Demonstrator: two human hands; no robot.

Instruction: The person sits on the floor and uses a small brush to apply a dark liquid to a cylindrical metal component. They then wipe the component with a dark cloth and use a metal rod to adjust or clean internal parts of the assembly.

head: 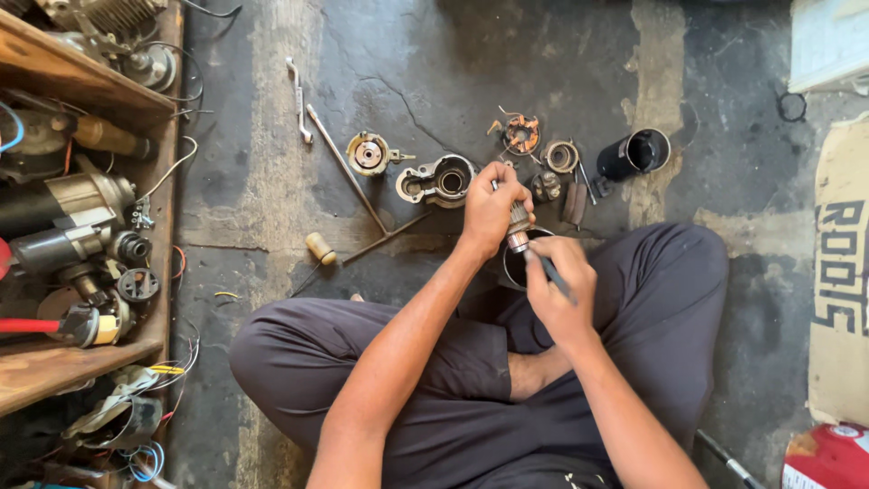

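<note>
Motor parts lie on the floor beyond the crossed legs: a housing left of a cylinder. A shelf of motors stands far left, with a screwdriver between it and the legs.

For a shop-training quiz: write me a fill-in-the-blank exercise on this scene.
1. The left hand grips a small metal ____ part.
2. The right hand works a thin dark ____ against that part.
3. The person sits ____ on the concrete floor.
4. The black cylindrical housing lies on its ____.

Missing words: motor; tool; cross-legged; side
</note>
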